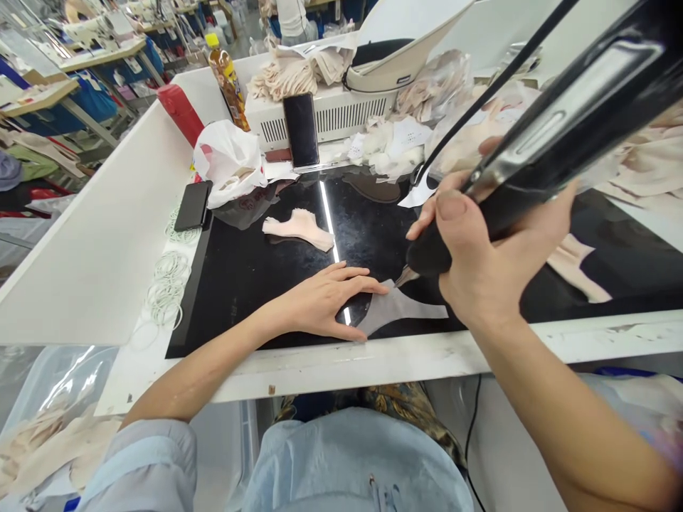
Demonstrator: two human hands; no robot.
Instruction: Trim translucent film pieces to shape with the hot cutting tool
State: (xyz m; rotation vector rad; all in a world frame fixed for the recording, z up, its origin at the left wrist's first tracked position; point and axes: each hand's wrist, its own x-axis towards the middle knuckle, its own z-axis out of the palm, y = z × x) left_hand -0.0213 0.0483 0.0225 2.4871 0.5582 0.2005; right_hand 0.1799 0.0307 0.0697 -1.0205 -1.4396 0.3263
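At the lower middle of the frame a thin, pale grey fabric piece (pixel 408 307) lies flat on the glossy black surface (pixel 240 284), close to its near white edge. The left hand (pixel 325 299) rests on the piece's left end, palm down and fingers spread and straight, which looks like a way to pin the light cloth so it cannot slide or curl. The forearm comes in from the lower left, wrist low and nearly level with the surface. The right hand (pixel 480 263) is wrapped tightly round the thick black grip of a long tool (pixel 560 135), thumb laid on top. The tool slants down from the upper right, and its small pointed tip sits just at the upper edge of the fabric piece, beside the left fingertips. The steep angle probably gives a clear view of the tip. Farther back lie a pink fabric piece (pixel 299 229), a dark phone (pixel 193 205) and loose white rubber bands (pixel 168 277) at the left.
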